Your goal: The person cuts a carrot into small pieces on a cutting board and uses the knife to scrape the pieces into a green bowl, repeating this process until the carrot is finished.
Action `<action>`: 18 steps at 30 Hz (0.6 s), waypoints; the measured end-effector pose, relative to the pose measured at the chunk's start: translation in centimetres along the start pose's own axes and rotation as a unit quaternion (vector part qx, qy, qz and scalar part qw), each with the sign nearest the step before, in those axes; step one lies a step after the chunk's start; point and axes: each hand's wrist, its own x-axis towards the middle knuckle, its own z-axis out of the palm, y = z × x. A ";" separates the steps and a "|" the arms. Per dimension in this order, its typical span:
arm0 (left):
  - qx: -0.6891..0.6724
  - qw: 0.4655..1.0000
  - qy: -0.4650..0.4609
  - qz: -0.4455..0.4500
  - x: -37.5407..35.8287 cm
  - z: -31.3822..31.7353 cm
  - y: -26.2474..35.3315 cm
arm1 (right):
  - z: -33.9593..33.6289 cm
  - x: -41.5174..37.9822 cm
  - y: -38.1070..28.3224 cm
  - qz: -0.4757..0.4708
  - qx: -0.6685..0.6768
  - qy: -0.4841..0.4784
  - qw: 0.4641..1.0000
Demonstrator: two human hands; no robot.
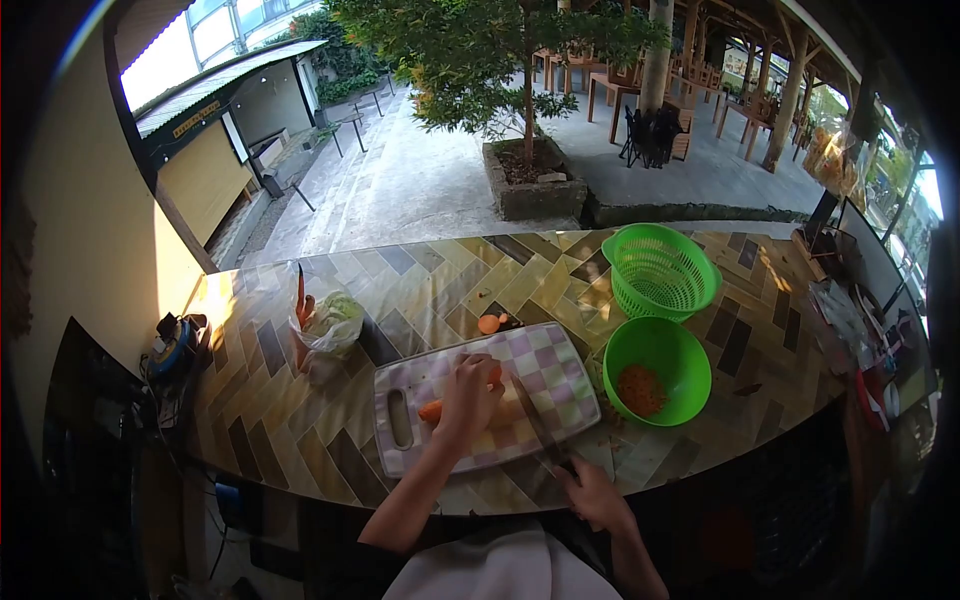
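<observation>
A checkered cutting board (402, 452) lies on the patterned table. My left hand (472, 395) is closed around a carrot (495, 375) over the middle of the board. Another orange carrot piece (430, 410) shows to the left of that hand. My right hand (592, 493) grips the handle of a knife (538, 418), whose blade points up and left across the board's right part, close to the left hand's fingers. Right of the board stands a green bowl (690, 350) with small orange bits at its bottom.
A green colander (662, 265) stands behind the bowl. Orange pieces (489, 324) lie behind the board. A plastic bag (335, 325) with vegetables sits to the left. Cables and a blue item (172, 350) are at the left edge, assorted items (865, 345) at the right edge.
</observation>
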 end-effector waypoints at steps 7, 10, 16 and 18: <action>-0.059 0.995 -0.068 -0.033 -4.4 1.6 1.3 | -0.3 0.7 0.7 -0.077 -0.045 0.100 0.991; -0.071 0.995 -0.061 -0.033 -4.9 1.7 1.1 | 0.7 0.5 0.1 -0.105 -0.103 0.110 0.983; -0.079 0.994 -0.070 -0.013 -5.2 1.7 0.5 | 2.3 0.9 0.1 -0.159 -0.144 0.144 0.966; -0.083 0.994 -0.066 -0.010 -5.2 1.6 0.7 | 2.3 0.8 -0.4 -0.150 -0.148 0.140 0.967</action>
